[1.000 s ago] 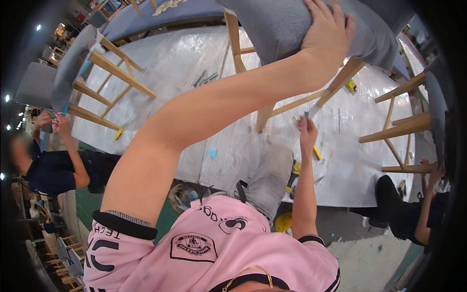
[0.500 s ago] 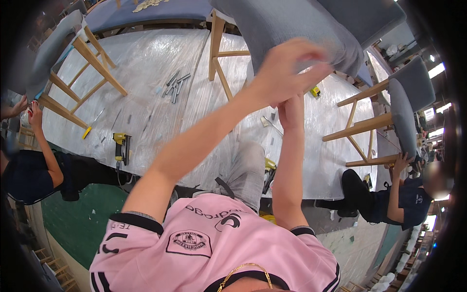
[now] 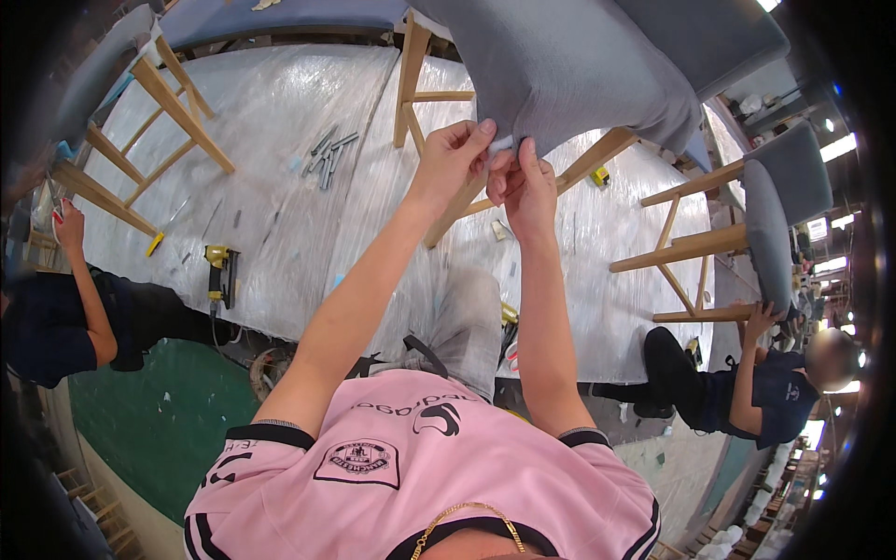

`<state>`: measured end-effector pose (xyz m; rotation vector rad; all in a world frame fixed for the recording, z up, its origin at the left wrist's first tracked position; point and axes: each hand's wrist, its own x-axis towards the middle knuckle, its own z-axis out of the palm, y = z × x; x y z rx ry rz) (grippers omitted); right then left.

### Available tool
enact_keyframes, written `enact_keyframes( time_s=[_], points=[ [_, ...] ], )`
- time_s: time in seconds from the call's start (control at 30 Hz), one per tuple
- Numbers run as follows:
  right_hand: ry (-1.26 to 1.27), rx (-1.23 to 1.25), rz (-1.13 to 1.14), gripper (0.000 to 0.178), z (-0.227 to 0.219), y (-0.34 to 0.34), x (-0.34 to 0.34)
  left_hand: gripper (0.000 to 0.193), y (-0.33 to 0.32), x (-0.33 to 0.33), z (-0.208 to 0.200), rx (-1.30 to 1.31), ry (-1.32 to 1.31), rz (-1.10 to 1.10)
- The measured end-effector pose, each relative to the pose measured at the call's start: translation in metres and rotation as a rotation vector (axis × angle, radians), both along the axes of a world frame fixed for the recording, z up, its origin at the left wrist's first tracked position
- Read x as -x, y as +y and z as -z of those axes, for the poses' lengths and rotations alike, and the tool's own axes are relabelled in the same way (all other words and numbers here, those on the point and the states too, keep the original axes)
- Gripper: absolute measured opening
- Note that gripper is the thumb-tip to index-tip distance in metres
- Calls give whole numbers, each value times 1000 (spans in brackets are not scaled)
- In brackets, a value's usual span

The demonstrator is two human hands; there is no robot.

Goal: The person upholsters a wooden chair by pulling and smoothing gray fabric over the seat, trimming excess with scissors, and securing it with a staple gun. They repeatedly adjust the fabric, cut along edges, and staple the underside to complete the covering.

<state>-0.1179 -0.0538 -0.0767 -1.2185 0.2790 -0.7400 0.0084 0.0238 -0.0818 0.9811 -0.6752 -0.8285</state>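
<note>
Pinched closed between thumb and fingertips, your left hand (image 3: 454, 163) holds the edge of the grey fabric (image 3: 593, 79); just right, your right hand (image 3: 525, 194) pinches the same cloth, below the wooden-legged chair's (image 3: 597, 157) seat.

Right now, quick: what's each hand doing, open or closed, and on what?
Left hand: closed, pinching the lower edge of the grey fabric chair cover.
Right hand: closed, pinching the same edge just to the right.

left grip (image 3: 455, 157): from upper right to upper centre, pinching grey fabric (image 3: 546, 89)
right grip (image 3: 530, 194): now pinching it too
</note>
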Motion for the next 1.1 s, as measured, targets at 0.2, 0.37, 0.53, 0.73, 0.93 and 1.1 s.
enact_keyframes(
  time_s=[0.2,0.37,0.53,0.73,0.93,1.1],
  points=[
    [11,199,67,68,29,-9,-4,35,-1,-1,13,64,-46,7],
    [-112,183,36,68,53,-10,-11,34,-2,4,24,23,-17,7],
    [-74,163,46,68,60,-15,-14,37,-3,-3,24,-25,-63,-14],
    [-107,145,40,67,64,-18,-17,62,-24,-32,-55,502,-1033,-684],
    [-107,139,-61,64,61,-24,-14,61,-73,-39,-71,618,-1474,-608],
    [-57,-33,-456,47,113,-58,8,54,-75,-40,-63,589,-1466,-575]
  ],
)
